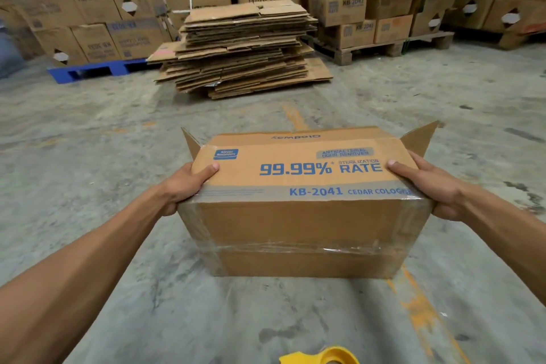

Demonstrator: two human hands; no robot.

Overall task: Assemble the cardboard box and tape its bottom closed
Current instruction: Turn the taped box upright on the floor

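Observation:
A brown cardboard box (301, 216) printed "99.99% RATE" and "KB-2041" is held above the concrete floor, tilted so a printed side faces up. Its bottom faces me, with a strip of clear tape (304, 248) running along the seam and up both ends. My left hand (184, 186) grips the box's left end, thumb on the printed side. My right hand (425, 183) grips the right end the same way. Loose flaps stick out at the far corners. A yellow tape dispenser (325, 357) lies on the floor at the bottom edge.
A tall stack of flattened cardboard (242, 47) lies on the floor ahead. Stacked boxes on a blue pallet (94, 69) stand at the back left, and more boxes on a wooden pallet (384, 49) at the back right. Orange paint marks cross the floor.

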